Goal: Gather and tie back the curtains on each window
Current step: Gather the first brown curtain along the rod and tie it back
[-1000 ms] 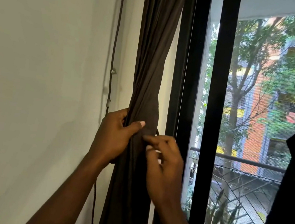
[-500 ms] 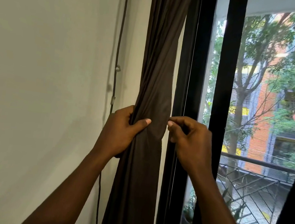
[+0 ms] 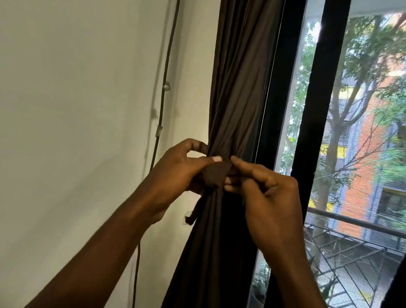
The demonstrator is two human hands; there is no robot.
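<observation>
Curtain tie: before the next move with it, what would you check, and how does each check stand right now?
1. Curtain gathered into one bundle: ok.
2. Tie lies across the front of the bundle: ok.
3. Left hand holds the tie, thumb pressed on it: ok.
4. Right hand fingers pinch the tie's other side: ok.
5. Tie fastened: cannot tell, the hands cover its ends.
</observation>
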